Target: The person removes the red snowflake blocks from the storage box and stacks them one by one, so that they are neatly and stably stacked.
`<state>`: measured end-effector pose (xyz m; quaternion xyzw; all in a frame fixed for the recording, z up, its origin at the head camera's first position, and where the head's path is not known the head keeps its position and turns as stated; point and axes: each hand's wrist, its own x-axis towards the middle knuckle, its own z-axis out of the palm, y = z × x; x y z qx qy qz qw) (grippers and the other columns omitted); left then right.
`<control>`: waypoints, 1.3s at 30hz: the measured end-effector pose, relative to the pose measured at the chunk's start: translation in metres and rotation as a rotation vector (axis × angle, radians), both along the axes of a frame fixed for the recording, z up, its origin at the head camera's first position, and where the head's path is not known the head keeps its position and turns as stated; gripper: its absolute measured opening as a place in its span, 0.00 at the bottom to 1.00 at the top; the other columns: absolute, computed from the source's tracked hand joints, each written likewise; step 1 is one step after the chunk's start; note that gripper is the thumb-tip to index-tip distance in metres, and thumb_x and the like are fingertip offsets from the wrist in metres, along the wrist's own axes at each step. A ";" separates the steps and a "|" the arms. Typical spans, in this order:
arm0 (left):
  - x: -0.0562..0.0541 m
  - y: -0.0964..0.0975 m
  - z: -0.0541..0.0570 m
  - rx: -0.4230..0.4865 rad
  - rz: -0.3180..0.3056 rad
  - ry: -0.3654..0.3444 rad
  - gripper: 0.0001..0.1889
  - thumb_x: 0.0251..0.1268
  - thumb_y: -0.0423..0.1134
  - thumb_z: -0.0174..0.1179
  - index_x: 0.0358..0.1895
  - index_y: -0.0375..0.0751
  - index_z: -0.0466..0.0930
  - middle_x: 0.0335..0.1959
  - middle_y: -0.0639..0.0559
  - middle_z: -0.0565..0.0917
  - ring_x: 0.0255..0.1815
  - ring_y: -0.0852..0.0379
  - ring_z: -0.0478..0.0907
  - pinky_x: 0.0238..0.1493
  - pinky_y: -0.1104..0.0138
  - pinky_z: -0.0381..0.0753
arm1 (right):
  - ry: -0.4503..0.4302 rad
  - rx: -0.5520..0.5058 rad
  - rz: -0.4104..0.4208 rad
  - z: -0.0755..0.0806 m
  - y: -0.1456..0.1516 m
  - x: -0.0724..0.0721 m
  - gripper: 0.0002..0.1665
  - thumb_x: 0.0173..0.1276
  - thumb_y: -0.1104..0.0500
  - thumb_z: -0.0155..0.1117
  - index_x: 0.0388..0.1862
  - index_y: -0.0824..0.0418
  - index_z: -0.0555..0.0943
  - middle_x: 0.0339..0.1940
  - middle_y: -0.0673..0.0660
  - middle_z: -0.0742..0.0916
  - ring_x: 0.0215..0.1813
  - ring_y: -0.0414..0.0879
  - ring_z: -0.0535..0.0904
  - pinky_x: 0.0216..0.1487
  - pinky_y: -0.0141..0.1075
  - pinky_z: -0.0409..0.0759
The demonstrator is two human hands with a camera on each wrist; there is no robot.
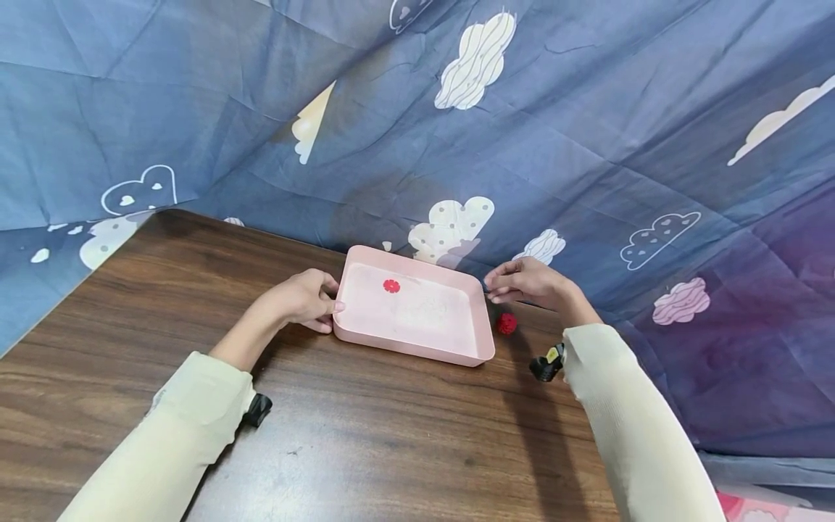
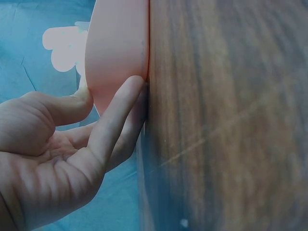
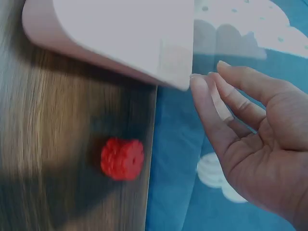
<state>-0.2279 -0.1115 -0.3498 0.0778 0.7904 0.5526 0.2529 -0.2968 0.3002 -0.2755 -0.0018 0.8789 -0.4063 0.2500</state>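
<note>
A shallow pink tray lies on the wooden table, one flat red flower-shaped piece inside it. My left hand grips the tray's left end, thumb at the rim and fingers against the outer wall; the left wrist view shows these fingers low on the pink wall. Beside the tray's far right corner is my right hand, fingers loosely bent with nothing between them. Whether its fingertips touch the corner, I cannot tell. A small stack of red flower-shaped pieces sits on the table right of the tray.
The brown wooden table ends at the back against a blue cloud-patterned cloth. In the right wrist view, the red stack stands close to the table's edge. Black wrist devices are worn at both sleeves.
</note>
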 end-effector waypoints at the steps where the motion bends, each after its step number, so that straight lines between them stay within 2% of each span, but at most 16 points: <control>1: 0.000 0.000 0.000 -0.004 0.000 0.001 0.28 0.83 0.30 0.56 0.77 0.19 0.60 0.52 0.33 0.81 0.43 0.52 0.85 0.46 0.66 0.97 | -0.002 -0.003 0.007 -0.001 -0.005 -0.001 0.25 0.83 0.64 0.62 0.69 0.80 0.73 0.47 0.56 0.91 0.46 0.40 0.89 0.60 0.39 0.94; 5: 0.000 0.001 -0.001 -0.007 -0.001 0.008 0.27 0.83 0.30 0.57 0.76 0.19 0.61 0.48 0.36 0.81 0.41 0.53 0.84 0.45 0.67 0.97 | -0.024 -0.033 0.037 -0.008 -0.022 -0.005 0.24 0.82 0.67 0.62 0.68 0.82 0.73 0.47 0.57 0.91 0.47 0.43 0.90 0.63 0.42 0.93; 8: 0.000 0.002 -0.002 -0.003 0.002 0.009 0.27 0.83 0.30 0.57 0.76 0.19 0.61 0.47 0.37 0.81 0.41 0.53 0.85 0.45 0.67 0.96 | -0.063 -0.051 0.044 -0.013 -0.034 -0.006 0.25 0.81 0.68 0.62 0.69 0.82 0.73 0.50 0.62 0.92 0.52 0.47 0.91 0.66 0.45 0.91; 11: 0.000 0.002 -0.003 -0.003 0.004 0.008 0.27 0.83 0.30 0.56 0.76 0.19 0.61 0.50 0.34 0.82 0.41 0.53 0.85 0.45 0.67 0.96 | -0.105 -0.035 0.051 -0.018 -0.045 -0.007 0.25 0.81 0.68 0.62 0.71 0.81 0.73 0.56 0.66 0.91 0.56 0.50 0.91 0.71 0.47 0.87; 14: 0.000 0.003 -0.003 -0.006 0.003 0.008 0.27 0.83 0.29 0.56 0.76 0.19 0.61 0.55 0.30 0.83 0.41 0.53 0.85 0.44 0.67 0.96 | -0.123 0.014 0.069 -0.025 -0.056 -0.009 0.24 0.80 0.68 0.63 0.69 0.79 0.75 0.58 0.66 0.90 0.55 0.47 0.90 0.72 0.47 0.86; 18: 0.000 0.003 -0.003 0.002 0.004 0.001 0.27 0.83 0.29 0.55 0.76 0.19 0.60 0.60 0.28 0.81 0.42 0.53 0.85 0.45 0.67 0.96 | -0.096 0.087 0.085 -0.031 -0.070 -0.011 0.20 0.79 0.68 0.64 0.65 0.77 0.79 0.53 0.61 0.90 0.51 0.42 0.87 0.72 0.45 0.87; 25: 0.000 0.003 -0.003 0.003 0.014 -0.008 0.27 0.83 0.29 0.56 0.76 0.20 0.61 0.58 0.28 0.82 0.41 0.53 0.85 0.45 0.67 0.96 | -0.021 0.134 0.132 -0.037 -0.109 -0.018 0.18 0.78 0.68 0.65 0.62 0.77 0.81 0.50 0.58 0.89 0.47 0.39 0.83 0.75 0.46 0.85; 28: -0.001 0.004 -0.003 0.006 0.022 -0.017 0.27 0.83 0.28 0.56 0.76 0.20 0.61 0.56 0.30 0.83 0.40 0.54 0.84 0.45 0.67 0.96 | 0.014 0.134 0.144 -0.039 -0.126 -0.020 0.18 0.76 0.69 0.67 0.61 0.77 0.82 0.50 0.58 0.89 0.43 0.37 0.82 0.68 0.40 0.88; 33: -0.001 0.004 -0.003 0.004 0.027 -0.028 0.26 0.82 0.27 0.55 0.76 0.21 0.62 0.53 0.32 0.83 0.38 0.55 0.83 0.44 0.68 0.96 | 0.068 0.137 0.159 -0.042 -0.146 -0.022 0.18 0.73 0.69 0.70 0.59 0.77 0.84 0.45 0.56 0.91 0.39 0.36 0.81 0.51 0.27 0.88; 37: -0.001 0.003 -0.001 0.000 0.028 -0.026 0.26 0.82 0.27 0.55 0.76 0.20 0.61 0.52 0.33 0.83 0.38 0.55 0.82 0.43 0.69 0.96 | 0.106 0.189 0.187 -0.041 -0.159 -0.021 0.17 0.71 0.67 0.73 0.56 0.74 0.87 0.40 0.54 0.92 0.39 0.38 0.81 0.48 0.26 0.86; 39: -0.001 0.002 -0.001 -0.002 0.031 -0.024 0.27 0.82 0.27 0.55 0.76 0.20 0.61 0.53 0.32 0.83 0.38 0.55 0.83 0.43 0.69 0.96 | 0.155 0.253 0.212 -0.041 -0.165 -0.020 0.15 0.70 0.65 0.76 0.52 0.71 0.89 0.35 0.51 0.92 0.39 0.38 0.81 0.46 0.25 0.83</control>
